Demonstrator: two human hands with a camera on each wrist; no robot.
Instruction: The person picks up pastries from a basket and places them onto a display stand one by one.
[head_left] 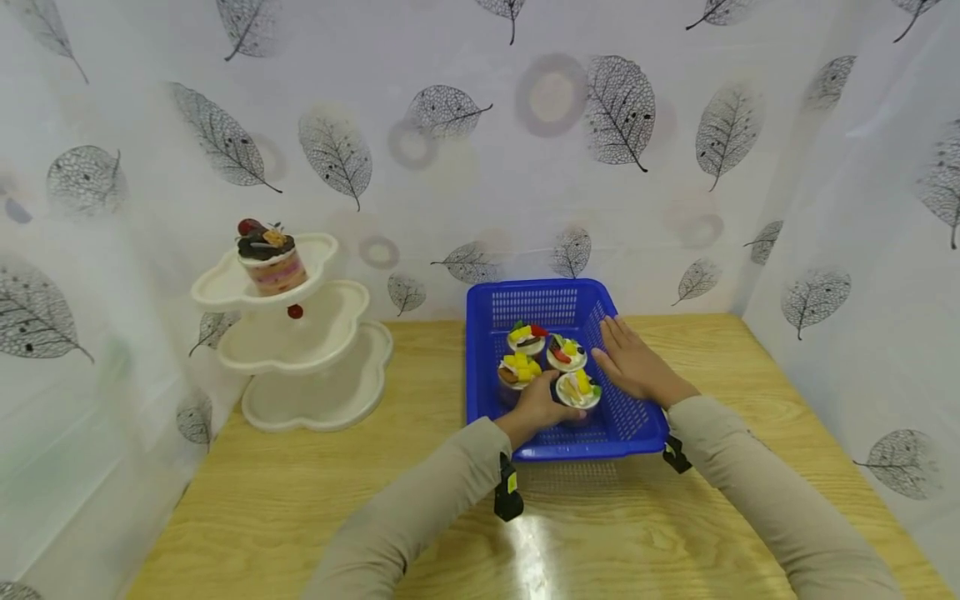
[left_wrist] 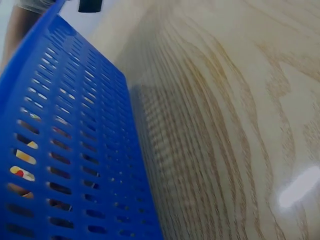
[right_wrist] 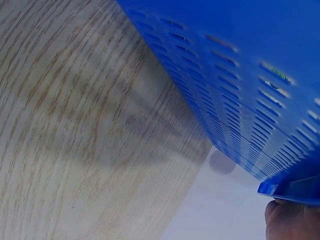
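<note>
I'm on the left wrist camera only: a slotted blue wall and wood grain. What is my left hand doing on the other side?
Observer: In the head view, your left hand grips the near-right fruit-topped dessert inside the blue plastic basket.
Operator: Nothing but tabletop beyond the basket for me. What's over to its left?
Observer: A layered cake with a dark topping sits on the top tier of a cream three-tier stand.

Head view high, facing forward-down; wrist views close, sharing blue basket (head_left: 585, 451).
</note>
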